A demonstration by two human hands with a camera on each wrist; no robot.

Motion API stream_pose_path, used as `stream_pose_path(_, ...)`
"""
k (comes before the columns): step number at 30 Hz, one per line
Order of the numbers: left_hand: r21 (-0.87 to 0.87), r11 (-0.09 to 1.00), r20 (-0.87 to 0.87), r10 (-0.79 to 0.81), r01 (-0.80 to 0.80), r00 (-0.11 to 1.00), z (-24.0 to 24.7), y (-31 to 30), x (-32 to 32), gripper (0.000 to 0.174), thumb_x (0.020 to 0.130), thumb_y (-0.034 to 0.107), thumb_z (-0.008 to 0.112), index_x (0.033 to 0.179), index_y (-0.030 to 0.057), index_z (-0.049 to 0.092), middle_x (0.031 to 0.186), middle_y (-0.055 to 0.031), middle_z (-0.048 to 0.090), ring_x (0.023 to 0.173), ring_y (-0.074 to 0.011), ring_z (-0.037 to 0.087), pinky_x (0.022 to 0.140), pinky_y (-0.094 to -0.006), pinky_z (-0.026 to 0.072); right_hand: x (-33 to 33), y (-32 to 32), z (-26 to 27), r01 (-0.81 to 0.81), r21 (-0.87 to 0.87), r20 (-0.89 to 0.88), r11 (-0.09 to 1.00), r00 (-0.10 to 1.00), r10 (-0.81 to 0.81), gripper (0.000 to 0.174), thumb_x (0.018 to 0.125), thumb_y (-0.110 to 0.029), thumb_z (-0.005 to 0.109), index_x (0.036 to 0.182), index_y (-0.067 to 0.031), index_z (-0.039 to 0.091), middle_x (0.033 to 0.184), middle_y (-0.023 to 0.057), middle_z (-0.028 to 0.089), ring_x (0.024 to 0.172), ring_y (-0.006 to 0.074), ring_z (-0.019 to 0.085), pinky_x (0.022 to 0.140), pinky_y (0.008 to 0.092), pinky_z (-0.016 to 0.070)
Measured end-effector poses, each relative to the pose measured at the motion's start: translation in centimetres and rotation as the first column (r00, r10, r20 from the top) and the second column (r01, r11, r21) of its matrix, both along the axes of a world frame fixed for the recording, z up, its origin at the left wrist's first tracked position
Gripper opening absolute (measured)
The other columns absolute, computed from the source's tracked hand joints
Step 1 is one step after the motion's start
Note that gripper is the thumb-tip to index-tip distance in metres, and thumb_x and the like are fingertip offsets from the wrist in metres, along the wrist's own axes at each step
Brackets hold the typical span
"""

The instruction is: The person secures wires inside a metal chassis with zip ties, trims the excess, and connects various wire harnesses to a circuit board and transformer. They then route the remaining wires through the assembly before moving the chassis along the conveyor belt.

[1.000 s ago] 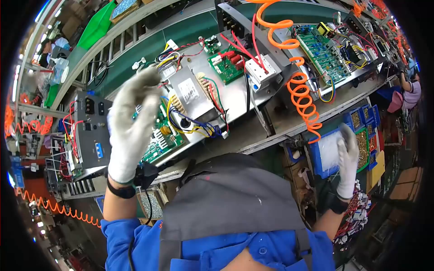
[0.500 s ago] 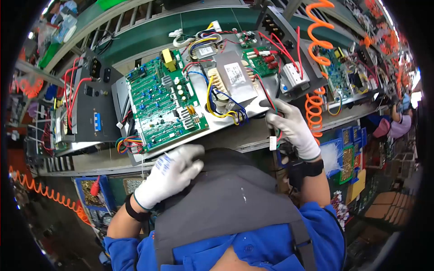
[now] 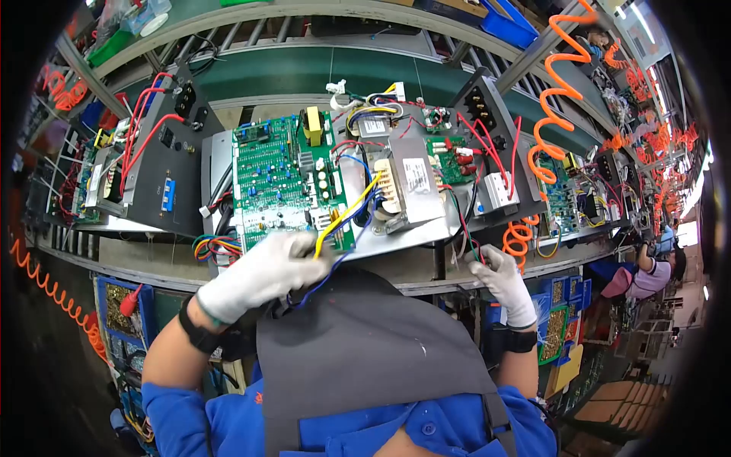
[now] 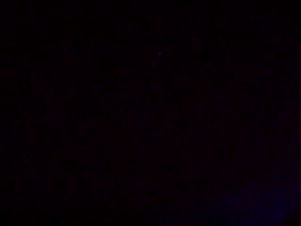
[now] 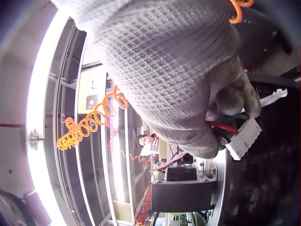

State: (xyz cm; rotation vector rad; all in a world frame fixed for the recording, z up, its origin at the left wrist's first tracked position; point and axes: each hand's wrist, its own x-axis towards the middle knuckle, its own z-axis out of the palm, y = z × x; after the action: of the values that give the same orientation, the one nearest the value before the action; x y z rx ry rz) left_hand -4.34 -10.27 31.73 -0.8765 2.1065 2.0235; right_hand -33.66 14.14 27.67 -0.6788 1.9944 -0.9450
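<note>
In the head view my gloved left hand (image 3: 266,276) is at the front edge of the green circuit board (image 3: 278,175). Its fingers grip yellow wires (image 3: 346,213) and blue wires that come off the transformer (image 3: 415,179), pulling them toward the apron. My gloved right hand (image 3: 502,286) is further right, in front of the chassis, pinching the red and green wires (image 3: 466,228). From the right wrist, a white plug connector (image 5: 243,139) on those wires pokes out past the curled fingers. The left wrist view is almost wholly black.
Another dark metal chassis panel (image 3: 164,164) with red cables stands to the left. Orange coiled hoses (image 3: 560,107) hang at the right. Small parts fill a blue bin (image 3: 122,308) at lower left and a green bin (image 3: 553,335) at lower right.
My right hand has moved from the parts bins to the wires and pinches them. My left hand dropped toward the apron, then came up and took hold of the yellow and blue wires.
</note>
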Motion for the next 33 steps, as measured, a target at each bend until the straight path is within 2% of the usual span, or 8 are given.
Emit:
stream_pose_path(5, -0.704, 0.706, 0.113, -0.003, 0.083, 0.994, -1.6, 1.4, 4.9, 0.018, 0.088, 0.021, 0.058, 0.092, 0.0051, 0.065, 0.078, -0.0156, 0.062, 0.074, -0.0341, 0.062, 0.067, -0.0431, 0.0483, -2.2, -0.4, 0.7, -0.109, 0.124, -0.041, 0.986, 0.993, 0.115, 0.016, 0.086, -0.014, 0.062, 0.091, 0.001, 0.061, 0.077, -0.0007, 0.053, 0.066, 0.0038, 0.049, 0.058, 0.0217, 0.0424)
stream_pose_path(11, -0.504, 0.847, 0.048, -0.166, 0.168, 0.985, -1.0, 0.8, 6.4, 0.045, 0.091, 0.022, 0.056, 0.132, 0.0024, 0.051, 0.122, -0.02, 0.055, 0.114, -0.0345, 0.054, 0.095, -0.0406, 0.0441, -4.2, 1.7, -0.2, -0.456, 0.124, -0.065, 0.881, 0.883, 0.466, 0.049, 0.079, -0.016, 0.07, 0.122, 0.0039, 0.056, 0.121, 0.0121, 0.058, 0.09, 0.0113, 0.059, 0.081, 0.0267, 0.0493)
stream_pose_path(15, -0.625, 0.78, 0.026, -0.007, 0.022, 1.0, 4.4, -3.7, 5.2, 0.021, 0.088, 0.012, 0.057, 0.105, 0.0003, 0.064, 0.093, -0.0154, 0.064, 0.085, -0.0321, 0.062, 0.076, -0.0393, 0.0514, -3.1, -2.2, 9.9, -0.505, 0.144, -0.284, 0.851, 0.803, 0.524, 0.05, 0.082, -0.019, 0.068, 0.125, 0.0028, 0.055, 0.11, 0.0146, 0.065, 0.099, 0.0219, 0.064, 0.088, 0.0319, 0.0489)
stream_pose_path(21, -0.998, 0.041, -0.046, -0.021, -0.045, 0.999, 2.9, -17.8, -9.7, 0.027, 0.083, 0.013, 0.054, 0.105, 0.004, 0.064, 0.104, -0.0166, 0.064, 0.101, -0.0337, 0.06, 0.088, -0.0413, 0.0477, -2.8, -18.8, 12.6, -0.705, -0.087, -0.777, 0.704, 0.49, 0.395, 0.039, 0.078, -0.022, 0.064, 0.11, 0.0017, 0.063, 0.104, 0.0189, 0.066, 0.098, 0.0309, 0.065, 0.085, 0.0385, 0.0498)
stream_pose_path(25, -0.683, 0.519, 0.412, -0.307, 0.514, 0.858, 1.3, -20.0, -15.3, 0.036, 0.079, 0.015, 0.066, 0.113, 0.0051, 0.064, 0.095, -0.0137, 0.069, 0.091, -0.0241, 0.065, 0.082, -0.0325, 0.0503, -0.2, -27.6, 8.7, -0.752, 0.168, -0.835, 0.638, 0.235, 0.497, 0.078, 0.069, -0.032, 0.072, 0.137, -0.0048, 0.044, 0.115, 0.0204, 0.06, 0.105, 0.0351, 0.061, 0.088, 0.0419, 0.0496)
stream_pose_path(27, -0.726, 0.459, 0.046, -0.711, 0.512, 0.702, -5.8, -23.8, -16.3, 0.018, 0.08, 0.017, 0.063, 0.091, 0.0032, 0.067, 0.087, -0.014, 0.067, 0.082, -0.0265, 0.063, 0.08, -0.0352, 0.0497, 1.3, -29.8, 7.2, -0.726, 0.284, -0.855, 0.626, 0.104, 0.508, 0.088, 0.068, -0.035, 0.074, 0.143, -0.0093, 0.036, 0.123, 0.0206, 0.054, 0.105, 0.0368, 0.06, 0.088, 0.0455, 0.0495)
stream_pose_path(29, -0.807, 0.433, -0.064, -0.739, 0.401, 0.67, -6.5, -23.5, -15.7, 0.015, 0.084, 0.013, 0.06, 0.095, 0.0049, 0.066, 0.092, -0.0103, 0.067, 0.087, -0.0245, 0.062, 0.083, -0.033, 0.0484, 1.4, -30.9, 5.6, -0.758, 0.229, -0.846, 0.611, 0.156, 0.51, 0.071, 0.073, -0.034, 0.071, 0.136, -0.0149, 0.046, 0.119, 0.0152, 0.057, 0.102, 0.0339, 0.062, 0.083, 0.0435, 0.0513)
stream_pose_path(33, -0.317, 0.894, -0.107, -0.365, 0.316, 0.925, -4.6, -21.8, -14.5, 0.027, 0.091, 0.016, 0.062, 0.113, -0.0004, 0.058, 0.109, -0.0075, 0.064, 0.101, -0.0147, 0.059, 0.092, -0.0283, 0.0461, -0.6, -31.9, 7.7, -0.749, 0.038, -0.871, 0.661, 0.299, 0.389, 0.027, 0.082, -0.024, 0.059, 0.105, -0.0111, 0.065, 0.092, 0.0148, 0.068, 0.088, 0.0302, 0.066, 0.079, 0.0378, 0.0524)
